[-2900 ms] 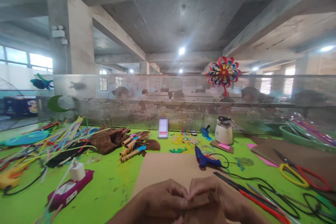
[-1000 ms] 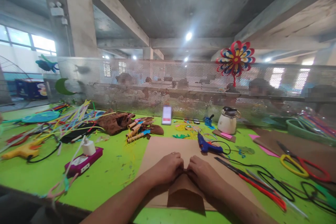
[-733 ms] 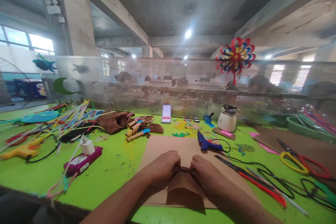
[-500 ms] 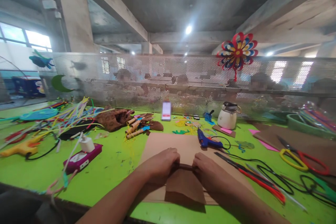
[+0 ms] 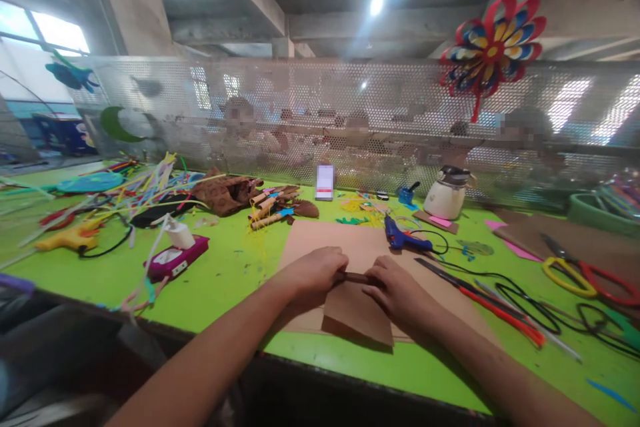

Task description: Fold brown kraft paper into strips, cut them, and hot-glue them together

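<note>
Left hand point(image 5: 321, 272) pinches rectangular brown paper sheet point(image 5: 358, 312) at curled 12-o'clock edge; right hand point(image 5: 400, 288) holds loosely, thumb spread. Uneven grip could skew curl.

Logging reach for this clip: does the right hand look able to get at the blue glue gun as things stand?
Probably yes: the blue glue gun lies just beyond the right hand, with only bare cardboard visible between them. That hand would likely need to release the brown paper first.
</note>
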A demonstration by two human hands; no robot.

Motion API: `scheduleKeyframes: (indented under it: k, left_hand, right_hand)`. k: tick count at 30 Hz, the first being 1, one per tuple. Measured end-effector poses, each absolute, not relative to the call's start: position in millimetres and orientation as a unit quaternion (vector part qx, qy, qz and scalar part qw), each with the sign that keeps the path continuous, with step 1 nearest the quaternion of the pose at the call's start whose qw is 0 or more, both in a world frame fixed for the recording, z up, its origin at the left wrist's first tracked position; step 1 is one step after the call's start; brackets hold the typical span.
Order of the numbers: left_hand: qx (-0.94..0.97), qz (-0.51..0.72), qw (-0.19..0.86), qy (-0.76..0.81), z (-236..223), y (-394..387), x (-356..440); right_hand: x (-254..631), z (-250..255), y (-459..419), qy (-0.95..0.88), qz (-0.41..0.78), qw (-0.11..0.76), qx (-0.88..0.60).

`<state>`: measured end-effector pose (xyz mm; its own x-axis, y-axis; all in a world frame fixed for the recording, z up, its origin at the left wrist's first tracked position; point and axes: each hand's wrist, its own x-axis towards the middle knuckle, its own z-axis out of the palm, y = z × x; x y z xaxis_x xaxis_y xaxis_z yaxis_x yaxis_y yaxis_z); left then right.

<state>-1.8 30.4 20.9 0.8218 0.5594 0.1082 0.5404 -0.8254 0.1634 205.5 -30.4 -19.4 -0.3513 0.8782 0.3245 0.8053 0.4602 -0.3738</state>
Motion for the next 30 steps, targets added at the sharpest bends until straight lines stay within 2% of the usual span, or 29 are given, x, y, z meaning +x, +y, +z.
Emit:
scheduleKeyframes:
  k: [9,17,25,30]
  left_hand:
    - [0.959,0.073,0.025,0.272,12.2,35.5,-1.1]
    - [0.955,0.069,0.048,0.284,18.9,28.6,-1.5]
    - [0.952,0.051,0.082,0.290,24.3,24.1,-9.5]
    - [0.949,0.056,0.070,0.302,23.7,25.7,-11.7]
  right_hand:
    - [207.2,-29.8,-26.5,-0.826,0.073,0.274,-0.487]
    - [211.4,-26.8,-31.5,-0.834,-0.007,0.204,-0.513]
    - [216.2,-4.2,-48.8,-0.858,0.032,0.166,-0.485]
    - [214.8,-4.1,-46.2,-0.859,0.007,0.162,-0.486]
